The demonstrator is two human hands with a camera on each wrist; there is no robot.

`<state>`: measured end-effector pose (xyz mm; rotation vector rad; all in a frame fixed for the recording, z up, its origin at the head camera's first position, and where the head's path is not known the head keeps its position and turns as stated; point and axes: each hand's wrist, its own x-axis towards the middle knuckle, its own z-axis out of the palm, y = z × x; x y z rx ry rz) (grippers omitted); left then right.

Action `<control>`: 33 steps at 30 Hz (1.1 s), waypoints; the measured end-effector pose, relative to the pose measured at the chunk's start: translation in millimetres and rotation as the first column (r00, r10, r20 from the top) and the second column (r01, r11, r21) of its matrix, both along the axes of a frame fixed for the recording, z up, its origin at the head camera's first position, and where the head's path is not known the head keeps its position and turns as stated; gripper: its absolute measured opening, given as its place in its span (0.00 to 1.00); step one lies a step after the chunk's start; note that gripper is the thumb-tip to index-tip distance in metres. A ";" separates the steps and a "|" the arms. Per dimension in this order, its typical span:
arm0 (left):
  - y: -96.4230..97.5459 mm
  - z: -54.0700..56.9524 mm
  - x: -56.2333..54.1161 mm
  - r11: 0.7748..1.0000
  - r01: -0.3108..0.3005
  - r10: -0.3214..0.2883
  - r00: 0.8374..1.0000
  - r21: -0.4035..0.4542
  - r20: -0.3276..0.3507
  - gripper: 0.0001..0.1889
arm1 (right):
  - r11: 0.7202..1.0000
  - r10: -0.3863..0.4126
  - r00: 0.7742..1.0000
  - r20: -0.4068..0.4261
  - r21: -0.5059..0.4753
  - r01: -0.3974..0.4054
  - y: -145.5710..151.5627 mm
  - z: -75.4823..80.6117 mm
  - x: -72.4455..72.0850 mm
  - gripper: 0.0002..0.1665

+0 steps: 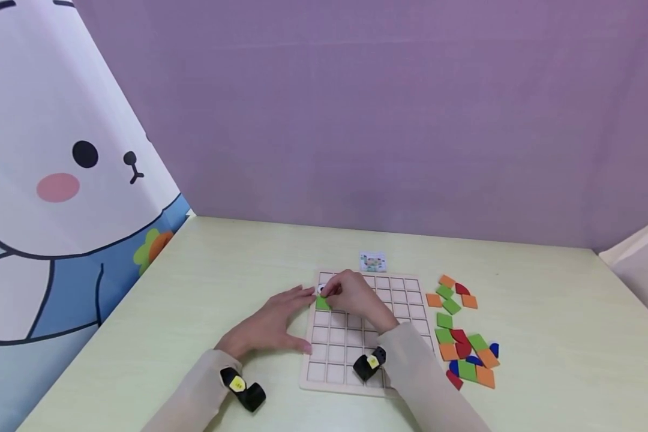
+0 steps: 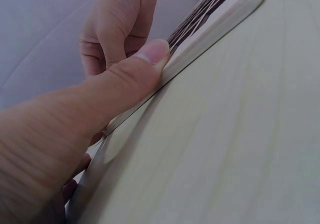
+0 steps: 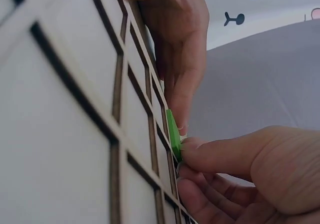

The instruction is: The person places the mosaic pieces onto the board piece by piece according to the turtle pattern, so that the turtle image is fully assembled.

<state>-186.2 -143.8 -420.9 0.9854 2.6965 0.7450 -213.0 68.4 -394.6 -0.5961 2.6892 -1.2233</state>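
A pale wooden grid board lies on the table. My right hand reaches over its upper left part, thumb and fingertips pinching a small green tile at a cell by the left edge. In the right wrist view the green tile stands slightly proud of the grid, against the thumb tip. Just above it, a small white piece with a dark mark is partly hidden by the fingers. My left hand is spread along the board's left edge, its thumb resting on the rim.
Right of the board lie loose tiles: green squares, orange squares, red rounded pieces and blue rounded pieces. A small printed card lies behind the board. A purple cloth hangs at the table's back edge.
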 end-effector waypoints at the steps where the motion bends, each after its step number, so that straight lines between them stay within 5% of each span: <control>1: -0.2 -0.1 0.2 1.000 -0.001 0.001 1.000 0.002 0.002 0.51 | 1.000 -0.003 1.000 -0.002 0.001 0.003 -0.3 -0.4 0.2 0.07; 20: -2.6 -4.8 2.6 1.000 -0.001 0.001 0.999 0.006 0.032 0.51 | 0.998 -0.054 0.998 0.017 0.027 0.053 7.6 -0.4 8.2 0.09; 33: -6.0 1.0 5.3 1.000 -0.001 0.001 0.999 0.001 0.037 0.53 | 0.989 -0.104 0.994 -0.031 0.103 0.106 65.5 10.6 25.4 0.08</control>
